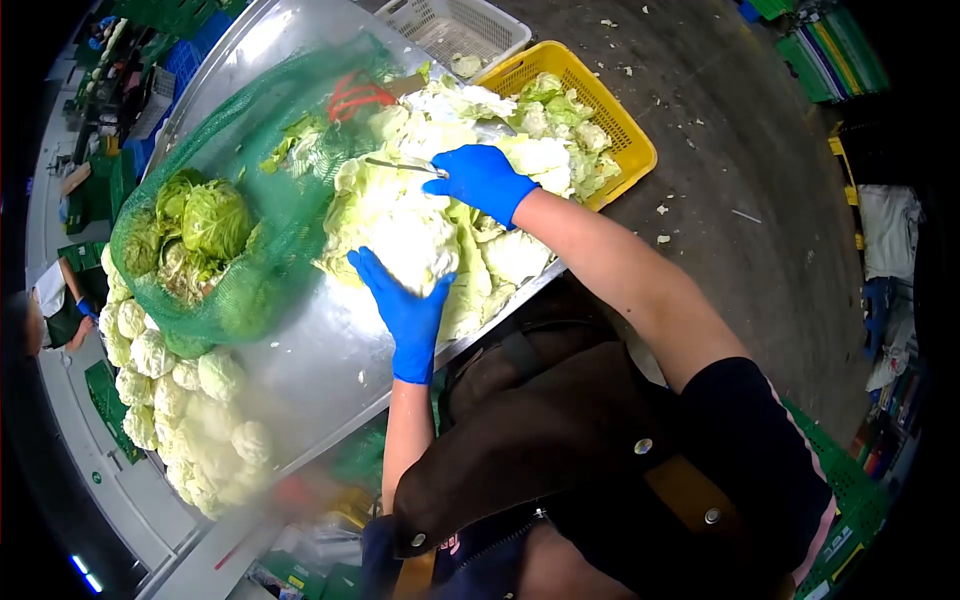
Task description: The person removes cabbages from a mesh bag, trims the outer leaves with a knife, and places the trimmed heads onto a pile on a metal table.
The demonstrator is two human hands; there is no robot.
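On the metal table, among loose pale leaves, lies a cabbage head (405,232). My left hand (405,305), in a blue glove, rests against its lower side with thumb and fingers spread. Above its upper right side, my right hand (480,182), also gloved in blue, is closed around a knife (400,165), whose thin blade points left over the leaves. The knife's handle is mostly hidden by the fingers. A green net bag (290,215) with leafy cabbages (205,220) inside lies left of the cabbage head.
Trimmed cabbages (170,385) are piled at the metal table's (335,350) left edge. A yellow crate (625,150) with leaves stands beyond the table, beside a pale grey crate (450,30). Another person (65,305) is at the far left. Scraps dot the floor (740,150).
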